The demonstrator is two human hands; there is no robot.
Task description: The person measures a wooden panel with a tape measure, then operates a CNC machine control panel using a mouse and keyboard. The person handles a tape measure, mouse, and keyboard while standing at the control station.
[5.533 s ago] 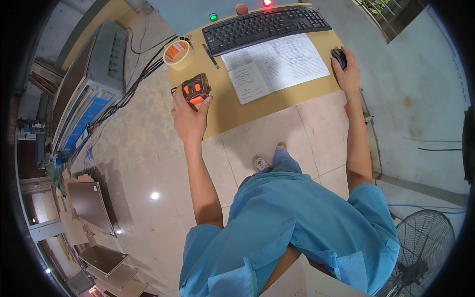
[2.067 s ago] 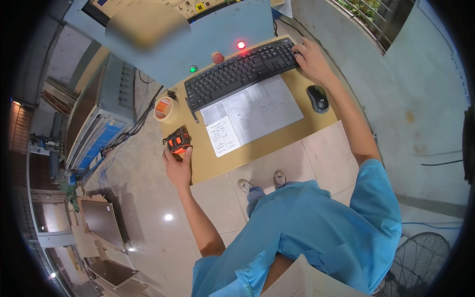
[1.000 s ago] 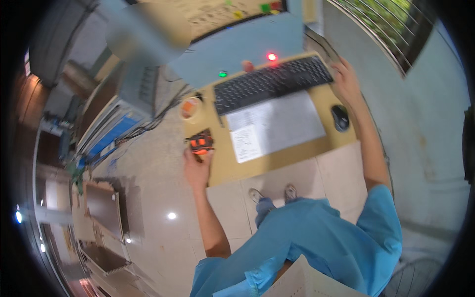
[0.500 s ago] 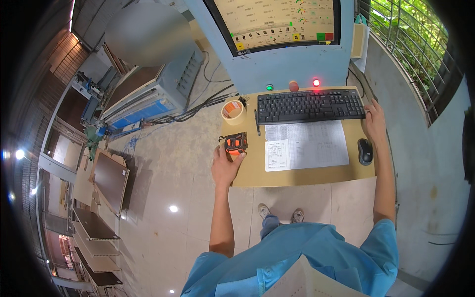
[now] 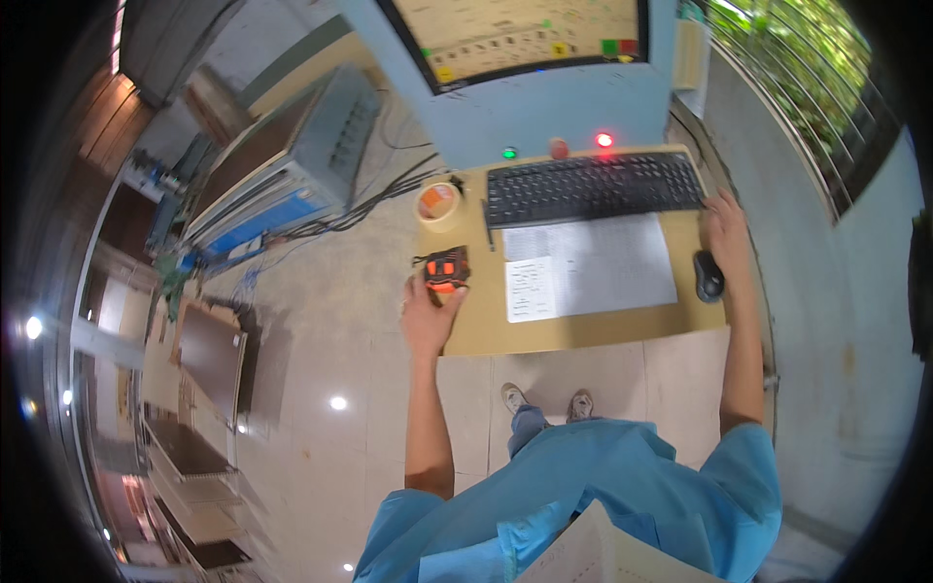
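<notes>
At the left edge of a small tan table [image 5: 583, 335], my left hand [image 5: 428, 316] has its thumb and fingers around the near side of an orange and black tape measure [image 5: 447, 268]. My right hand [image 5: 727, 233] rests at the table's right edge, by the end of a black keyboard [image 5: 595, 187]; its fingers are stretched forward and hold nothing that I can see. Just below that hand lies a black mouse [image 5: 708, 277]. Printed sheets of paper [image 5: 612, 267] lie flat in front of the keyboard. Beyond the tape measure stands a roll of adhesive tape [image 5: 438, 207], with a dark pen [image 5: 488, 225] beside it.
A blue cabinet with a lit screen [image 5: 525, 39] rises behind the table, carrying green, red and glowing red buttons [image 5: 604, 140]. A grey and blue machine [image 5: 292, 175], cables and stacked brown panels [image 5: 209, 355] stand left. A wall with a barred window [image 5: 792, 87] borders the right.
The view has shifted a little, so the table and screen sit slightly higher and further left. Both hands keep their places by the tape measure and the keyboard's end.
</notes>
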